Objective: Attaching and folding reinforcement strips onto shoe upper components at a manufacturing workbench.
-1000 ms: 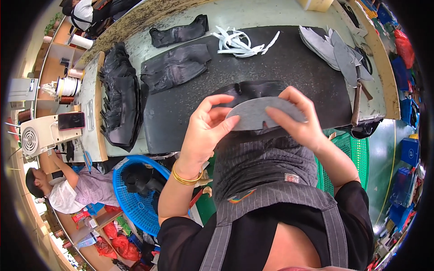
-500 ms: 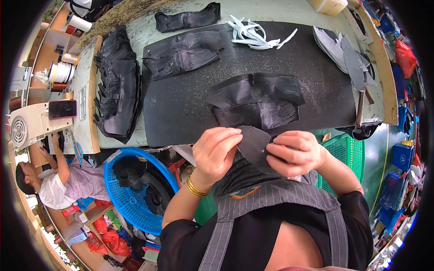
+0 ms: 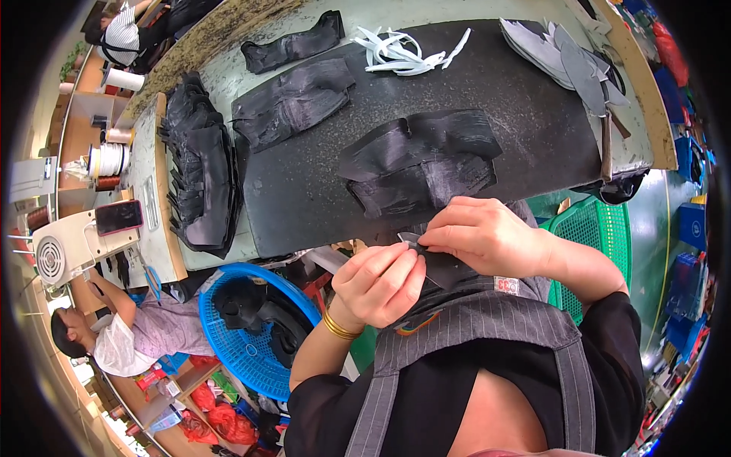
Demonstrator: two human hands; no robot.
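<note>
A dark grey piece (image 3: 448,270) is pinched near its pointed tip by the fingers of both the left hand (image 3: 378,286) and the right hand (image 3: 483,236), brought close together; it is held over the lap, just off the near edge of the black mat (image 3: 304,194). On the mat, 1 creased black panel (image 3: 457,141) is laid nearest the hands; white strips (image 3: 396,55) (loosely tangled) are seen farther back. Black pieces are held in the blue basket (image 3: 237,364).

2 hands (image 3: 483,236), 1 dark piece (image 3: 447,270) in grip (image 3: 381,286). Ahead of grip: 3 separate black pieces (image 3: 419,164), 1 mat (image 3: 304,190), 1 white strip bunch (image 3: 400,55). Left: 1 black stack (image 3: 215,179), 1 phone (image 3: 118,217). 2 baskets (image 3: 228,343), either side.
</note>
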